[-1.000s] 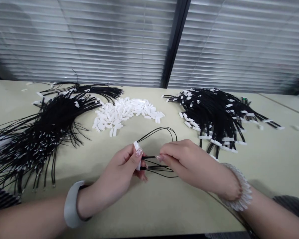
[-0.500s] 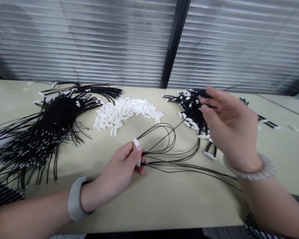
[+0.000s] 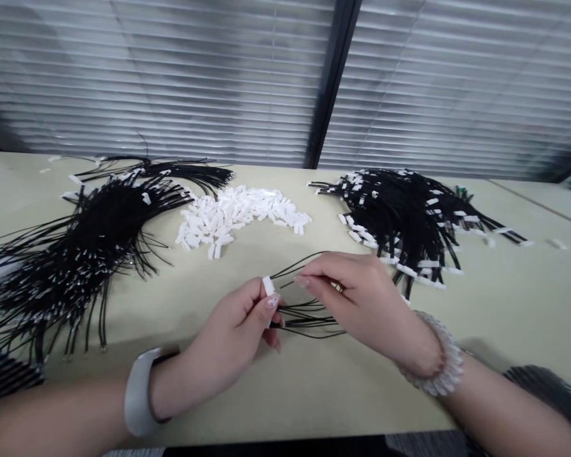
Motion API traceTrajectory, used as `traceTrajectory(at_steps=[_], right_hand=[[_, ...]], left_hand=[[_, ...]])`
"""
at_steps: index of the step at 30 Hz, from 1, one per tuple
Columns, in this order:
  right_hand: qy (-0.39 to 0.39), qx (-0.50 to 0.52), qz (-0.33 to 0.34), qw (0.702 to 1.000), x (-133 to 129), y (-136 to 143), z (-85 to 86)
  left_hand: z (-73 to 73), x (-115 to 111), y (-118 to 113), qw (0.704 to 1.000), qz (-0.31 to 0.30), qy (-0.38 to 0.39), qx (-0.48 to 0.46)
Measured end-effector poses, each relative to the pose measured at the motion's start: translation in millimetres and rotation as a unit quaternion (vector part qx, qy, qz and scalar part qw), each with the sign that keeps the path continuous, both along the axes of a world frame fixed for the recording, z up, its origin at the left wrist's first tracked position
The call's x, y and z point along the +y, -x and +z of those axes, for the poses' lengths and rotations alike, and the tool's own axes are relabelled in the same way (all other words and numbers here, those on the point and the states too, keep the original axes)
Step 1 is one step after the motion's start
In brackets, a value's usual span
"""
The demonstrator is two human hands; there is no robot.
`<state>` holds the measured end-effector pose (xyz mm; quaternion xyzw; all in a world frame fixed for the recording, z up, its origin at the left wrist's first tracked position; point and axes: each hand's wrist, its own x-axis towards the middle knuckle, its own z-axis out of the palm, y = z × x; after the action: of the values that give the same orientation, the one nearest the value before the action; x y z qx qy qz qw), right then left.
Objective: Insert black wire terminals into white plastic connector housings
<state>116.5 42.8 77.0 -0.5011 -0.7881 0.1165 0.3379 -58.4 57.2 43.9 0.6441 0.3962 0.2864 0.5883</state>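
Note:
A white connector (image 3: 268, 285) is pinched between the thumb and fingers of my left hand (image 3: 242, 324), its upper end showing. Several thin black wires (image 3: 309, 322) run rightward from it, passing under or behind my right hand (image 3: 361, 298). The thumb and forefinger of my right hand are closed on one black wire (image 3: 288, 284), whose short free end points at the connector, a little to its right. The middle of the connector is hidden by my left thumb.
Loose black wires (image 3: 95, 235) are heaped at the left on the pale table (image 3: 285, 406). White connectors (image 3: 238, 212) lie piled at the middle back. Black wires with white connectors (image 3: 404, 216) form a bundle at the right. Blinds (image 3: 171, 82) stand behind.
My right hand has come down and left from above the right bundle to close beside the connector, still pinching a wire. My left hand has shifted slightly right and down.

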Motion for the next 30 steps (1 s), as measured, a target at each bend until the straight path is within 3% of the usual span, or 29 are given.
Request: traceTrajectory(at_steps=[14,22,30], right_hand=[[0.018,-0.033,-0.038,0.999,-1.9,1.1,-0.6],[0.069,-0.044,-0.002,0.997,-1.6,4.2,0.6],[0.050,-0.048,0.017,0.997,0.6,8.7,-5.7]], left_hand=[[-4.0,-0.9,4.0,0.998,-0.033,-0.032,0.049],[-7.1,-2.3,4.5,0.994,-0.055,-0.043,0.079],[-7.4,-1.4,2.8,0.998,-0.041,-0.010,0.046]])
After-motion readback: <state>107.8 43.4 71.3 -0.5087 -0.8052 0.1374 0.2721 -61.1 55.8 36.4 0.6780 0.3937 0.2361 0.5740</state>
